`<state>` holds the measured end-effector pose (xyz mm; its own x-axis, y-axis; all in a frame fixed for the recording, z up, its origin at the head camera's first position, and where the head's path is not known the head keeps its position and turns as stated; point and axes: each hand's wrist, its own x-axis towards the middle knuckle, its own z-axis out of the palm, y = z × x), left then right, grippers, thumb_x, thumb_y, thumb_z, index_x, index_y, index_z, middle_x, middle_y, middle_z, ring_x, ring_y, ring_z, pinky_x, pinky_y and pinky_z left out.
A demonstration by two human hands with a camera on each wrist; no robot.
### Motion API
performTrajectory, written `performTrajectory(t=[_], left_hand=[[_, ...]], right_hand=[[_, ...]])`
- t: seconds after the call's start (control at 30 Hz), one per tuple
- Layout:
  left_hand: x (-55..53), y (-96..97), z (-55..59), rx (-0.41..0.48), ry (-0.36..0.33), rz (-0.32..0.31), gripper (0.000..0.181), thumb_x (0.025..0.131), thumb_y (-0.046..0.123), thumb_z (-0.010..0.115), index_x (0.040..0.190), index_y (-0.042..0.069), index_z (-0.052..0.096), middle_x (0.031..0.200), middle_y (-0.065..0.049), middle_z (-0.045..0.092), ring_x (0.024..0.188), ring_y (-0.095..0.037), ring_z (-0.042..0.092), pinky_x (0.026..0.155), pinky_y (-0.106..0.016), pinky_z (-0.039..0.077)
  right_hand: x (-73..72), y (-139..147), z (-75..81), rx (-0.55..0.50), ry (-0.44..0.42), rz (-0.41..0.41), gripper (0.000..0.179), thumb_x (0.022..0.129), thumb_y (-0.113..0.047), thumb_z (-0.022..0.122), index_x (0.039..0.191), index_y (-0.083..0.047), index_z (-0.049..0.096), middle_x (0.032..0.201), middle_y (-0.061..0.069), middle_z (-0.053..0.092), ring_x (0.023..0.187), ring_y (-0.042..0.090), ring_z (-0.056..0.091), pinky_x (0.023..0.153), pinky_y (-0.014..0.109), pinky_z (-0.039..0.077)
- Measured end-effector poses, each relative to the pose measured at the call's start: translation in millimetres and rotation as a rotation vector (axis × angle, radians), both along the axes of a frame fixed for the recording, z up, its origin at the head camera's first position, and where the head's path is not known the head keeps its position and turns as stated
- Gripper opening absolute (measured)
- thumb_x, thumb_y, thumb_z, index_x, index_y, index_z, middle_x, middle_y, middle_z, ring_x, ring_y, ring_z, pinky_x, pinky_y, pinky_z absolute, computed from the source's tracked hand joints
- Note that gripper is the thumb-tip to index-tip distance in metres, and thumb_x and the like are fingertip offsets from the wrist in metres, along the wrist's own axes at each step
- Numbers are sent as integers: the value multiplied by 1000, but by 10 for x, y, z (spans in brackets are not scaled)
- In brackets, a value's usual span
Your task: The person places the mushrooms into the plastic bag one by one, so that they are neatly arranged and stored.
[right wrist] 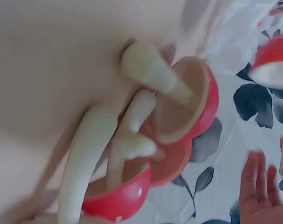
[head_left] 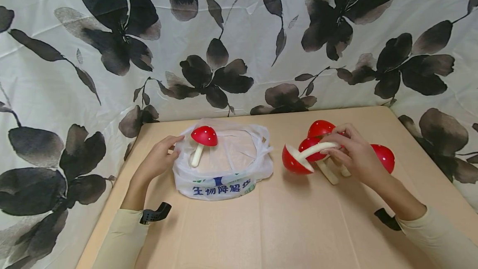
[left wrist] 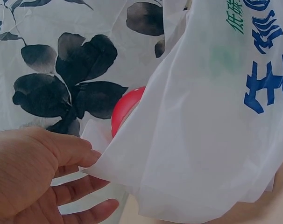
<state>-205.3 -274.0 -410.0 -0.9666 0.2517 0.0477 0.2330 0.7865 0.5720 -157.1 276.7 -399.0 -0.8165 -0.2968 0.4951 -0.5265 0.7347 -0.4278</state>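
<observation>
My left hand point(head_left: 158, 159) is at the left rim of a white plastic bag point(head_left: 224, 184) with blue lettering, pinching its edge between thumb and fingers. Inside the bag's opening lies one red-capped toy mushroom point(head_left: 204, 136) with white dots and a pale stem; only part of its cap point(left wrist: 124, 111) shows in the left wrist view. My right hand point(head_left: 351, 150) holds another toy mushroom point(head_left: 296, 160) by the end of its stem, cap toward the bag, raised over the table. Beneath and around that hand, several more toy mushrooms point(right wrist: 88, 154) lie on the table, partly covered.
The light wooden table point(head_left: 231, 235) ends at the back against a white curtain point(head_left: 269, 78) printed with dark flowers. One red mushroom cap point(head_left: 383, 157) lies right of my right hand. Black bands point(head_left: 156, 213) sit on both wrists.
</observation>
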Motion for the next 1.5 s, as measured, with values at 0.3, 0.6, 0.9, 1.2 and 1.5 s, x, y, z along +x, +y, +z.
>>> performTrajectory(t=[0.3,0.6,0.9,1.2,1.5], left_hand=[[1,-14,8,0,26,-26,49,98,0,59,146,-5,49,137,-25,56,120,-41,58,98,-57,51],[1,0,32,-10,14,-29,49,99,1,59,146,-6,49,137,-25,56,117,-41,59,97,-57,52],[-7,12,38,5,21,-39,48,99,0,58,145,-6,49,135,-25,57,116,-41,59,97,-57,51],[0,11,46,1,20,-35,48,99,0,58,146,-5,49,136,-24,57,117,-40,58,98,-57,50],[3,14,40,-8,26,-36,46,99,1,57,145,-7,50,136,-25,57,116,-42,59,97,-57,51]], right_hand=[[-24,-30,118,-700,-643,81,33,105,-30,54,126,-3,54,104,-2,68,93,16,64,80,23,57],[-115,-28,131,-1021,-894,392,32,108,-12,44,140,-8,42,132,6,67,109,19,71,97,28,53],[-157,-126,193,-980,-891,251,38,103,-12,56,140,-6,45,133,3,53,124,22,56,95,28,55],[-177,-205,231,-797,-825,151,53,100,-20,64,147,-7,43,143,12,48,123,21,53,92,26,56],[-206,-313,253,-808,-775,109,54,95,-22,72,142,-11,48,129,-2,67,113,12,65,88,25,57]])
